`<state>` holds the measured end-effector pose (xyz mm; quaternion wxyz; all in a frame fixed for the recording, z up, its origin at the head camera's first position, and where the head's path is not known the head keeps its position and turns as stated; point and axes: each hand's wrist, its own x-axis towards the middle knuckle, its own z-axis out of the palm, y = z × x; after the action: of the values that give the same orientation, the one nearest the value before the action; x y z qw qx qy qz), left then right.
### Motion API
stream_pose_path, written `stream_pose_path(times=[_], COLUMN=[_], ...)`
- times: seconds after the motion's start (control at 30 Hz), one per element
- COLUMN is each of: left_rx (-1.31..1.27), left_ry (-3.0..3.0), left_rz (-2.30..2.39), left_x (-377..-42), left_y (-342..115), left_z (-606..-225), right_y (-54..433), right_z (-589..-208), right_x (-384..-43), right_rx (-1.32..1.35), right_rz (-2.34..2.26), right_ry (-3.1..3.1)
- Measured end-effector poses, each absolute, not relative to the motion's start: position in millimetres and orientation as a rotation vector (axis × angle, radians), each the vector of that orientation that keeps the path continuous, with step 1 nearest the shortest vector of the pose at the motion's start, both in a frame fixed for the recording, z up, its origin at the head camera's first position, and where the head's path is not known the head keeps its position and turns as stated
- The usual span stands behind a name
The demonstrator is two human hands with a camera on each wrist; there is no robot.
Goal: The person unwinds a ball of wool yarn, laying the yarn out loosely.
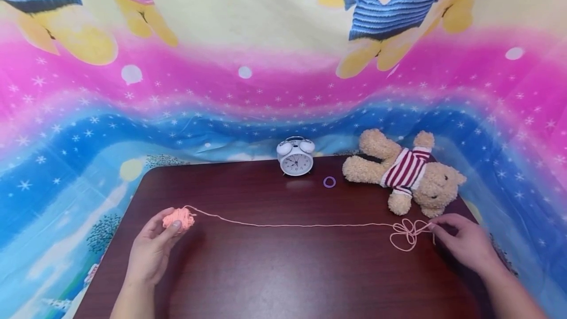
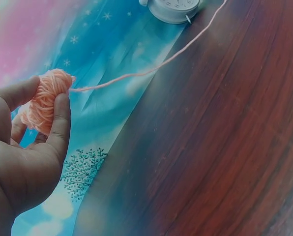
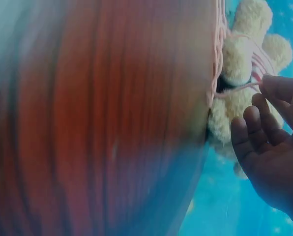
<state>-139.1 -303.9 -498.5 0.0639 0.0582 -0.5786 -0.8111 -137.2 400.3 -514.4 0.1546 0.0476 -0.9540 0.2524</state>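
A ball of peach yarn [image 1: 178, 219] is held up between the thumb and fingers of the left hand [image 1: 152, 247], above the left part of a dark reddish-brown bench [image 1: 274, 270]. At the far right, the yarn is pinched between the thumb and forefinger of the right hand [image 1: 465, 238], whose other fingers are loosely bent. The ball is slightly longer than it is thick; in the left wrist view its long axis is slanted from lower left to upper right, with the yarn let out at the upper right end.

From there a single strand [image 1: 305, 226] is stretched, sagging a little, nearly level across the head view from left to right, roughly parallel to the bench's far edge. It is ended in a cluster of loose loops [image 1: 411, 230] just beside the right fingertips.

Beyond the strand, a teddy bear [image 1: 405, 174] is laid at the right rear, its head pointed right and its feet left, dressed in a maroon-and-white striped shirt [image 1: 405, 169]. A small purple ring [image 1: 330, 177] is placed left of the bear. Near the far edge, a white twin-bell alarm clock [image 1: 296, 156] is stood upright, its dial [image 1: 297, 165] turned to the camera; numerals are set around it, too small to be read surely. The scene is backed by a printed cloth [image 1: 248, 97] patterned with snowflakes and bears in striped tops.
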Motion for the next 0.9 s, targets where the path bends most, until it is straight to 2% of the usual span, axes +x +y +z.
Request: stream_pose_path(times=[0.37, 0.9], left_rx=[0.2, 0.186], left_ry=[-1.795, -1.813], left_rz=[-2.437, -2.424], left_x=[-142, -146], left_y=[-292, -282], left_z=[-497, -498], right_y=[370, 334], right_z=[-514, -506], right_x=[-146, -157], right_rx=[0.327, 0.386], right_rz=[0.687, 0.755], right_ry=[-2.782, -2.734])
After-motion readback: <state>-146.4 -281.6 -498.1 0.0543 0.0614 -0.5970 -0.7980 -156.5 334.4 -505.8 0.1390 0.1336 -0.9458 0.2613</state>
